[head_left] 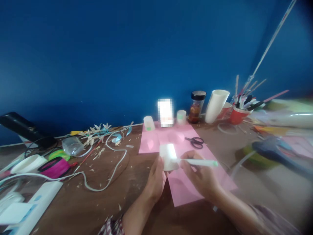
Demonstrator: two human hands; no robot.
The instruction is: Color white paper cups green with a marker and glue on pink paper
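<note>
My left hand (154, 179) grips a small white paper cup (168, 156) from the left side, holding it over a pink paper sheet (181, 186) on the brown table. My right hand (199, 174) is closed round a white marker with a green end (198, 162), whose tip touches the cup's side. Black scissors (195, 142) lie on the pink sheet just beyond my hands.
Two small cups (149, 123) (181, 117), a dark-lidded jar (197, 106), a tall white cup (216, 105) and a red cup of brushes (237, 114) line the blue wall. A white cable (114, 166), dried flowers (97, 130), a magenta spool (55, 167) and white boxes (29, 209) lie at left.
</note>
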